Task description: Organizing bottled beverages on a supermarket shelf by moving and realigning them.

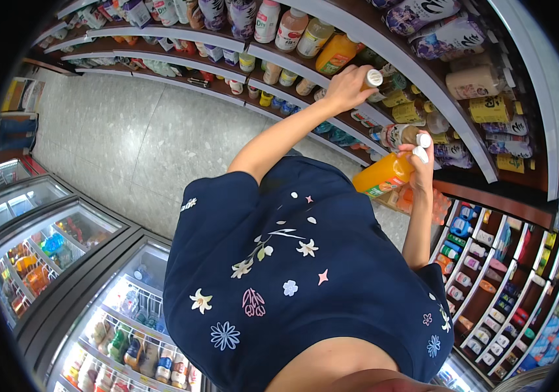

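Observation:
At the drinks shelf, my left hand is closed around the upper part of a bottle with a white cap; most of its body is hidden. To the right and nearer my chest, my right hand grips the neck of a large bottle of orange juice, tilted, with a white cap. Against the same fingers is the white cap of a second bottle, a brownish one with a printed label, apparently held along with the juice. Another orange juice bottle stands on the shelf beside my left hand.
Curved-looking shelves with pale edge strips hold rows of bottles. Purple-labelled bottles lie on the upper right shelf. Glass-topped chiller cabinets line the lower left. A rack of household goods is at right, beyond a pink wrapped pack.

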### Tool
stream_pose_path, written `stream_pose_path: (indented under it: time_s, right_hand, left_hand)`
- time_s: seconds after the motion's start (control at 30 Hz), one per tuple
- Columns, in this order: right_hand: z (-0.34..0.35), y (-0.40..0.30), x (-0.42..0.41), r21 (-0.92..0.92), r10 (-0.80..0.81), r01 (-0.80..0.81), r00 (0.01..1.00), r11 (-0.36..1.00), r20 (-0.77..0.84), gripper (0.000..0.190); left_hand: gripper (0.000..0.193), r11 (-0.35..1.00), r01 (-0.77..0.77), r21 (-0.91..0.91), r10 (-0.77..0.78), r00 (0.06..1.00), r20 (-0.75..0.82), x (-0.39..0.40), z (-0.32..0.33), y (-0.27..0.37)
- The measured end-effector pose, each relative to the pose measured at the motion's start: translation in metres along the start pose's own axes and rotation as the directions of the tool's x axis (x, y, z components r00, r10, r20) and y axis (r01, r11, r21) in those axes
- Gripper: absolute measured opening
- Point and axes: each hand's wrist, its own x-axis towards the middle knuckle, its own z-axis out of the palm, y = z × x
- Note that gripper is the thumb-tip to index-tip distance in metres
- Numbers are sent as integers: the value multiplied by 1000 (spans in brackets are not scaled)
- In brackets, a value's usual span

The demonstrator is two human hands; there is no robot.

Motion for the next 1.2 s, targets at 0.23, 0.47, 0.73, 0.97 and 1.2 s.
stream_pose_path:
  time_s: [0.23,0.47,0.73,0.97,1.2]
  right_hand:
    - [-28,-10,-26,-6,-11,11,1000,1000,-22,68]
    - [-66,-13,-48,-39,-27,24,996,999,-83,70]
    - [-97,-9,-65,2,-16,17,992,1000,-122,69]
    - [-105,-7,-64,52,27,-20,990,998,-139,69]
    - [-101,-10,-54,10,45,-44,993,999,-111,68]
  left_hand:
    - [56,1000,-22,19,22,1000,-18,30,53,-17]
    - [39,996,76,-39,-73,995,71,68,75,-29]
    - [30,930,-99,354,61,991,119,102,108,-69]
    - [29,966,-42,255,-23,969,247,111,128,-96]
    - [30,990,-60,130,31,976,215,102,122,-123]
